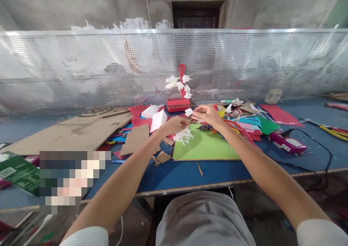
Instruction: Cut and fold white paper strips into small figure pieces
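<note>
Between the fingertips of my right hand (206, 115) is a small white paper flower (188, 112). My left hand (175, 125) is closed just below and to the left of it, fingers curled together; what they hold, if anything, I cannot make out. Thin white paper strips (185, 136) lie beneath my left hand on a lime-green sheet (209, 148). Beyond both hands stands a red hook-shaped stem (182, 72) with several white flowers (186, 88) on it, rising from a red box-like base (178, 104).
A large cardboard sheet (67, 130) covers the left of the blue table (165, 177). Yellow tape (220, 111), coloured paper (281, 114), a purple corded box (289, 143) and yellow-handled pliers (333, 131) lie to the right. A perforated metal panel (152, 57) stands behind.
</note>
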